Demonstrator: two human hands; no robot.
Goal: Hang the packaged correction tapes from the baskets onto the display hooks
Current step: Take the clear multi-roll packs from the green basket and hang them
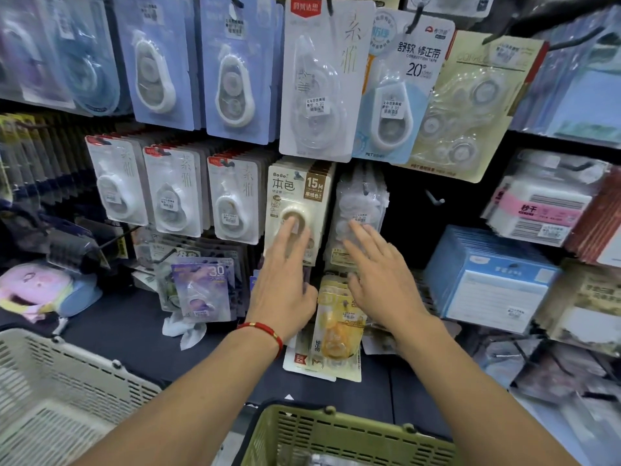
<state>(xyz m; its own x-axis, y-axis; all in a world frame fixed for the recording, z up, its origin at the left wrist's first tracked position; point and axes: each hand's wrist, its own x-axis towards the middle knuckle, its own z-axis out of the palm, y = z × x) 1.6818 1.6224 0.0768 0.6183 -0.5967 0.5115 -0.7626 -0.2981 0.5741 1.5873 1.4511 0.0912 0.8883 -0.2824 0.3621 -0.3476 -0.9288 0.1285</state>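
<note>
Packaged correction tapes hang in rows on a dark display wall. My left hand (pixel 285 280) reaches up with straight fingers that touch a cream "15M" tape pack (pixel 295 196) hanging on its hook. My right hand (pixel 376 274) is beside it, fingers spread and straight, fingertips on a stack of clear-packed tapes (pixel 361 203). Neither hand holds a pack. Below the hands hangs a yellow tape pack (pixel 339 327). A bare hook (pixel 435 198) sticks out to the right of the clear stack.
A green basket (pixel 336 428) sits at the bottom centre under my arms and a beige basket (pixel 67 375) at the bottom left. A purple "30" pack (pixel 205 287) hangs lower left. Blue note pads (pixel 487 274) and other stationery fill the right shelves.
</note>
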